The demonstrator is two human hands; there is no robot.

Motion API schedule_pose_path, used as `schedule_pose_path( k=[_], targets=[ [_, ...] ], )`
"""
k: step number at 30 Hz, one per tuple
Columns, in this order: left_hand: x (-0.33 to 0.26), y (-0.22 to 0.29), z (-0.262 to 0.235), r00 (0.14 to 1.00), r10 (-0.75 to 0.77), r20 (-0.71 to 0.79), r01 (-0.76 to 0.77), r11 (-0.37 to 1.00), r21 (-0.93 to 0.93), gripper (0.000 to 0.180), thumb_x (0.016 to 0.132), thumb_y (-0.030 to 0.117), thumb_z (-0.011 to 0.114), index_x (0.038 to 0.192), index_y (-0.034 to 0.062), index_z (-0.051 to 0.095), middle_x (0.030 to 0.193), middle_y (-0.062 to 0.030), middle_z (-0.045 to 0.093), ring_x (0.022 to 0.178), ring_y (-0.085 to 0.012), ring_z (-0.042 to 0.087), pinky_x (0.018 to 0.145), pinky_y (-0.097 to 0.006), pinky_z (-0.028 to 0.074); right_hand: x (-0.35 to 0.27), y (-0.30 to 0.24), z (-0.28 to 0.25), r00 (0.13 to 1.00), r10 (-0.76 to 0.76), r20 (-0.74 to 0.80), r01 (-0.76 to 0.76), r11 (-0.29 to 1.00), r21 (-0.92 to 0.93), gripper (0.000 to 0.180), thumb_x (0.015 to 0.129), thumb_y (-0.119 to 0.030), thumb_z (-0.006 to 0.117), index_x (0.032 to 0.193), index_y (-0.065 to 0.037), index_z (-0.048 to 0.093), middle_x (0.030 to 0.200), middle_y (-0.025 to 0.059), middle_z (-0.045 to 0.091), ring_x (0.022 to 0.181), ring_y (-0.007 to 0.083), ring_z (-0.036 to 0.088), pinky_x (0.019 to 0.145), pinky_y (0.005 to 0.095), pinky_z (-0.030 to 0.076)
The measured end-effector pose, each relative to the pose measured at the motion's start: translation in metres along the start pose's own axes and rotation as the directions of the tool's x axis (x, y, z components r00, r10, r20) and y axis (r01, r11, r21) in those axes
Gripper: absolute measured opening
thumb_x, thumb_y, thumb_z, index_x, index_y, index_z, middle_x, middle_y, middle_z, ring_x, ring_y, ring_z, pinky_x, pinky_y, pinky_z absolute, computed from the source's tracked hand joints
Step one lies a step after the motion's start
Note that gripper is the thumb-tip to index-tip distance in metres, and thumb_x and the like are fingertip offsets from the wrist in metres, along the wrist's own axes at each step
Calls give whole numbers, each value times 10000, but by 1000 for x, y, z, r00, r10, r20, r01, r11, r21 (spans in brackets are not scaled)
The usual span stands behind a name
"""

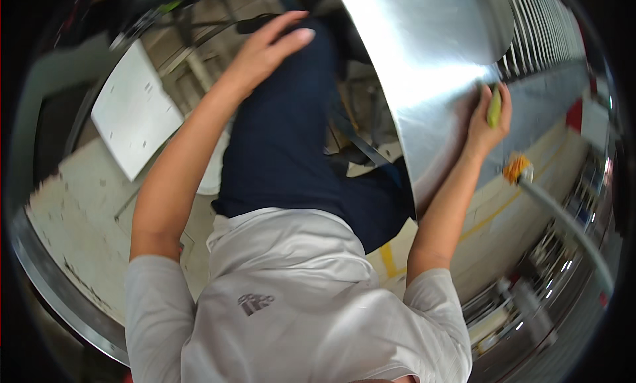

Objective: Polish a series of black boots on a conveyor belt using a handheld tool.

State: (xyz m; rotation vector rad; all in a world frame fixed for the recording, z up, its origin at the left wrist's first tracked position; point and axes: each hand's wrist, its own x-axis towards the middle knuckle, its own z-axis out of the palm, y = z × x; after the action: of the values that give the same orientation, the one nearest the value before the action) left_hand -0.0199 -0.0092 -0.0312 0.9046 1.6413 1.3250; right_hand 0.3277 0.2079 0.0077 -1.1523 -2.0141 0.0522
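Note:
My left hand [270, 53] rests on the knee of my dark blue trousers [281, 144], its thumb and fingers apart and nothing in it. Over at the right, my right hand [489, 133] is closed around a small, long yellow-green object [494, 107]; its exact kind does not show. That hand lies at the edge of a shiny metal tabletop [424, 58], close to a row of metal bars [530, 32]. Part of the held object is hidden by the fingers.
A white panel [136, 111] stands at the left. Right of my right forearm is a grey pole [563, 214] with an orange-yellow bundle [517, 168] at its end. A red and white box [588, 121] and blurred shelving [530, 270] lie farther right.

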Motion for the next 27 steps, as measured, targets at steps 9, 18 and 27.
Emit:
schedule_pose_path(
  k=[9, 18, 27],
  targets=[
    [-93, -60, -189, 694, 476, -540, 350, 433, 831, 455, 923, 296, 550, 1291, 31, 519, 1327, -230, 496, 1268, -434, 425, 1065, -508, 328, 11, 15, -7, 983, -146, 113, 163, 975, -153, 282, 849, -156, 740, 1072, -4, 658, 1066, 142, 673, 956, 270, 642, 881, 342, 503],
    [-137, -126, -226, 700, 51, -713, 643, 391, 659, 622, 939, 431, 489, 1434, 70, 387, 1510, -228, 296, 1396, -422, 258, 1125, -601, 163, 14, 9, -6, 973, -170, 154, 213, 917, -337, 326, 881, -280, 695, 1078, -22, 664, 1049, 139, 681, 959, 301, 645, 863, 375, 504],
    [-136, -121, -230, 695, 42, -718, 628, 451, 634, 614, 932, 443, 504, 1413, 73, 417, 1498, -219, 324, 1395, -408, 275, 1133, -584, 161, 18, -5, -15, 992, 70, 106, 0, 834, -552, 367, 892, -339, 673, 1081, -24, 663, 1057, 139, 683, 956, 296, 649, 862, 372, 509]
  ],
)
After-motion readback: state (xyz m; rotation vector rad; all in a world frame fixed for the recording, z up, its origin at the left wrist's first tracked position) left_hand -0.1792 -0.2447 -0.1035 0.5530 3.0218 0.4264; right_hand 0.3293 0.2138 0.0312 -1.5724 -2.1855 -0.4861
